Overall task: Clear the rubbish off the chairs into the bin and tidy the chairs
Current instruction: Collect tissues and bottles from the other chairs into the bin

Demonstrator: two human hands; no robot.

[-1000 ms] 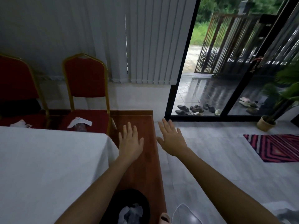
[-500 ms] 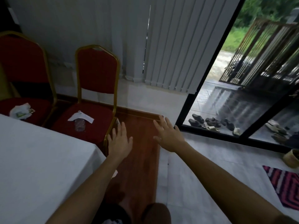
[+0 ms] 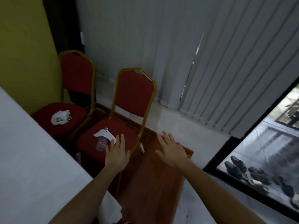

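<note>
From where I stand, the job is barely begun. Both chairs have rubbish on their seats. On the near chair point(image 3: 126, 128) a clear plastic bottle point(image 3: 101, 143) lies on its side with a scrap of white paper point(image 3: 105, 135) draped over its top end. On the far chair point(image 3: 77, 110), tucked beside it against the yellow wall, sits a crumpled white wrapper point(image 3: 60, 118) with a bit of green print on it. Nothing has been picked up, and no bin is in sight, so every piece has yet to be carried off.

The person's left hand point(image 3: 116, 151) is stretched out flat over the front of the near seat, fingers straight and spread, holding nothing. Its fingertips are just beside the paper and bottle, though the picture is too soft there for me to say whether they touch. The right hand point(image 3: 172, 149) is likewise open and empty, held out over the wooden strip of floor point(image 3: 155, 178) to the right of the chair.

I would guess the bottle and paper go first, then the wrapper. The chairs also stand at slightly different angles along the edge of the white-clothed counter point(image 3: 32, 159), so straightening them remains to be done once the seats are clear.
</note>
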